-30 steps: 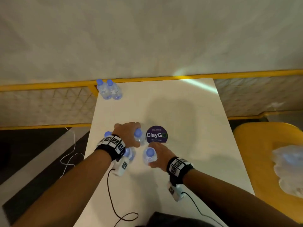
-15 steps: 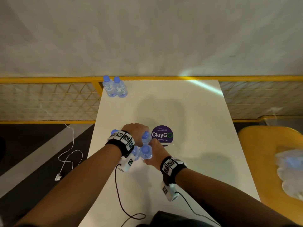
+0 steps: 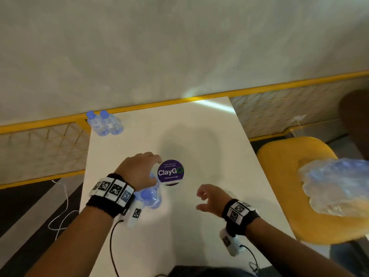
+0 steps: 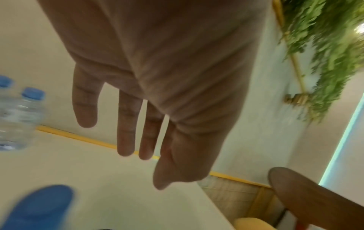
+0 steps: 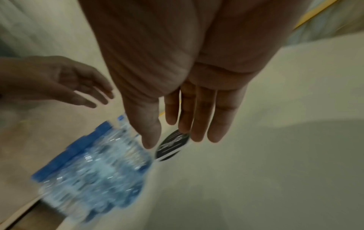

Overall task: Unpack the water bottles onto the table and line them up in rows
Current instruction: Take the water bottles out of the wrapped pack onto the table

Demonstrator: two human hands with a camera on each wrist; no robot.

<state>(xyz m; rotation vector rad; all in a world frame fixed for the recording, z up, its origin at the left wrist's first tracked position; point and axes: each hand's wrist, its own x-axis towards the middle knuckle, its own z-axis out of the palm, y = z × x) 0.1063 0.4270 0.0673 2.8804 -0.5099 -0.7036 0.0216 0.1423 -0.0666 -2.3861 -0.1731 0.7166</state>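
Two clear water bottles [image 3: 103, 122] with blue caps stand side by side at the table's far left corner, also visible in the left wrist view [image 4: 17, 118]. A tight group of bottles [image 3: 148, 196] stands near the table's left edge, partly hidden under my left wrist; the right wrist view shows the group [image 5: 94, 168] blurred. My left hand [image 3: 147, 166] hovers over that group with fingers [image 4: 126, 124] straight, holding nothing. My right hand [image 3: 201, 200] is off to the right of the group, open and empty, fingers [image 5: 197, 116] straight.
A round purple ClayGo sticker [image 3: 170, 172] lies on the white table [image 3: 199, 136] just right of the group. A plastic-wrapped pack of bottles [image 3: 335, 186] lies on a yellow chair [image 3: 279, 156] to the right. A yellow rail [image 3: 159, 104] runs behind the table. Cables trail at the left.
My right hand has let go of the bottle it pushed into the group and has drawn back to the right. My left hand has opened above the caps. The view has swung right.
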